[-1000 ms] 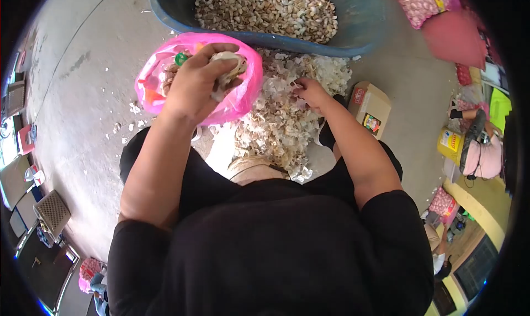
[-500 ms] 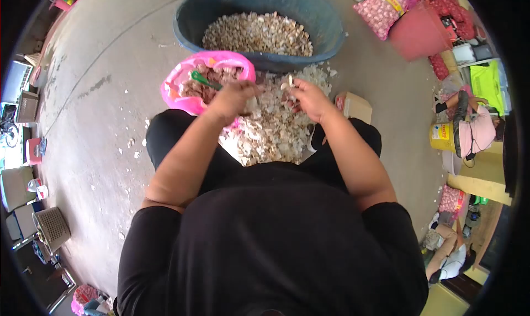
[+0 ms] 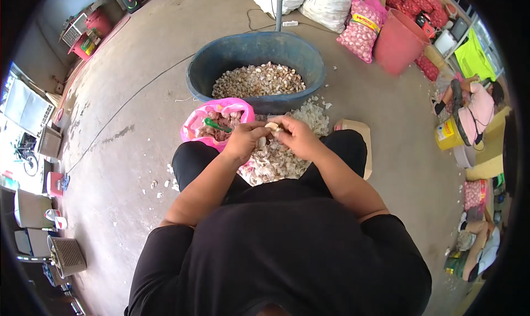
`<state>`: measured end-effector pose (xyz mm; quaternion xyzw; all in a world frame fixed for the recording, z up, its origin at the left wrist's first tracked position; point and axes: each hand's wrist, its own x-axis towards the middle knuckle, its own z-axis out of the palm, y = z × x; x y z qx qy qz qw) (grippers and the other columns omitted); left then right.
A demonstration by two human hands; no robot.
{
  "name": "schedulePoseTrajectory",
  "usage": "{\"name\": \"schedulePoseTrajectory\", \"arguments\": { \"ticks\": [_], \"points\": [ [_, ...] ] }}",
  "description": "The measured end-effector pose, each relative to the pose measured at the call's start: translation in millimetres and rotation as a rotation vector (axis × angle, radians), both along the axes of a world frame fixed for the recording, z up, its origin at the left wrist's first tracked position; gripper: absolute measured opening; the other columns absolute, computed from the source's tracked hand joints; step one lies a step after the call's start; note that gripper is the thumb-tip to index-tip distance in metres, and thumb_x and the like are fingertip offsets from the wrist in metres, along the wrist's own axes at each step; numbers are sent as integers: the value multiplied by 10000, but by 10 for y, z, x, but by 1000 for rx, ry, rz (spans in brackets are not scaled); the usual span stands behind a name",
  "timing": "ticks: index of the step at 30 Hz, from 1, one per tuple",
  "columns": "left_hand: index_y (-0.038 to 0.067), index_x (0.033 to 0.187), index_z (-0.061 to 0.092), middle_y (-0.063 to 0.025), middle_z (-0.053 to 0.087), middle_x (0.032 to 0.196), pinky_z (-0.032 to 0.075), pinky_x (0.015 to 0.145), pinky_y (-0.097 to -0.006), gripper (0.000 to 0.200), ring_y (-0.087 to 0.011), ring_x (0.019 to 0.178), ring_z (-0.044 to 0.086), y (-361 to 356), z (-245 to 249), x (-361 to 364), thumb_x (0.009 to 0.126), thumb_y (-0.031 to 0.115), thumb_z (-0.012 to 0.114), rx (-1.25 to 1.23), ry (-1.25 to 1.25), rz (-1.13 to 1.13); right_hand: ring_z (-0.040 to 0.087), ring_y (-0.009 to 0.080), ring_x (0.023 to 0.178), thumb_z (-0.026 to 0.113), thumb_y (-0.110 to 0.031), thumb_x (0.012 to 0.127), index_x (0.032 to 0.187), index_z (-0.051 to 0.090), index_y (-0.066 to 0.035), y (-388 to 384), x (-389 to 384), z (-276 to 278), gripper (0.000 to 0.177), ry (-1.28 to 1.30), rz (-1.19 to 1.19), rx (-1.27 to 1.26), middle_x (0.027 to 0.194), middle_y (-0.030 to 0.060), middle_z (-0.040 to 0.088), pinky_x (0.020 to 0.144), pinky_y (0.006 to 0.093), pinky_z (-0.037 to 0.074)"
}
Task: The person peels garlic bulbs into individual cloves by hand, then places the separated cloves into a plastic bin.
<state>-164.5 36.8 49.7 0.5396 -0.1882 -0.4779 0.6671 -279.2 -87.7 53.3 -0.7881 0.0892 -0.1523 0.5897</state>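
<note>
My left hand (image 3: 243, 141) and my right hand (image 3: 300, 138) meet above a heap of papery garlic skins (image 3: 280, 164) between my knees. The fingertips of both pinch a pale garlic clove (image 3: 272, 126). Beside my left hand sits a pink plastic bag (image 3: 190, 123), its mouth wide, with garlic bulbs (image 3: 231, 118) inside. A green-handled tool (image 3: 217, 125) lies across those bulbs, its far end hidden near my left hand. Just beyond my hands, a large blue oval tub (image 3: 201, 78) contains many loose garlic cloves (image 3: 259, 80).
A cardboard box (image 3: 361, 134) stands by my right knee. Garlic scraps litter the concrete floor (image 3: 138, 167). White sacks (image 3: 326, 9), a mesh garlic bag (image 3: 361, 34) and a red bin (image 3: 400, 43) stand back right. Two people sit at right, one on a yellow bucket (image 3: 446, 133).
My hands have come together from apart, now meeting at the clove. The view has tilted up, showing more floor and the sacks behind the tub.
</note>
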Motion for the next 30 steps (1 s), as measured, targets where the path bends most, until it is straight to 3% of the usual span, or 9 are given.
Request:
{"name": "schedulePoseTrajectory", "arguments": {
  "ticks": [3,6,7,12,14,19,21,25,30],
  "points": [
    [-61,926,566,-89,580,721,449,531,-244,174,-140,602,549,58,95,-23,797,48,528,-6,-41,19,574,143,701,520,-116,817,1051,529,-50,-124,-84,125,244,175,-43,187,790,42,593,576,297,464],
    [-68,931,564,-84,576,714,449,538,-239,179,-142,600,547,75,49,-30,798,46,526,0,-124,-5,582,152,712,512,-222,839,1035,540,-69,-384,-64,-308,249,279,-56,-792,812,36,599,549,312,470],
    [-70,943,572,-77,580,726,440,543,-228,203,-128,612,545,70,76,-48,789,59,540,72,-248,-17,591,175,716,460,-338,864,1043,538,-103,-397,-24,-373,306,261,-24,-702,826,44,605,547,340,476],
    [-43,920,602,-83,615,810,450,639,-258,262,-118,708,554,27,-26,-78,753,157,624,218,-764,-119,570,186,627,392,-400,884,958,532,-98,-83,39,-377,341,455,158,1157,784,53,590,555,336,478],
    [-39,983,565,-90,604,839,455,646,-265,289,-139,743,565,0,-15,-66,777,159,604,246,-918,-113,561,201,607,358,-364,899,903,506,-72,-85,141,-543,327,468,1,1226,749,65,563,570,338,493],
    [-15,1080,462,-94,574,901,472,685,-293,293,-187,788,576,-80,-170,178,847,158,501,40,83,8,577,252,703,316,-364,909,956,451,9,-660,593,-387,400,126,-196,1335,758,143,547,615,358,505],
    [-6,1029,466,-98,552,931,472,647,-313,241,-189,795,570,-145,-194,208,887,187,442,-113,257,139,588,208,685,380,-393,887,986,454,9,-656,647,4,420,173,-433,921,764,154,571,599,305,483],
    [3,933,455,-75,526,820,464,608,-279,293,-162,703,537,-240,-146,194,876,290,480,-85,205,290,589,287,687,456,-363,857,1006,444,-31,-281,484,-26,364,251,-34,-84,727,153,576,598,370,453],
    [56,922,447,-29,504,738,426,529,-259,270,-128,606,494,-421,-308,153,862,316,487,61,153,320,546,375,695,486,-242,831,949,454,-25,19,472,-197,248,5,-256,-328,729,179,560,604,439,427]
  ]
}}
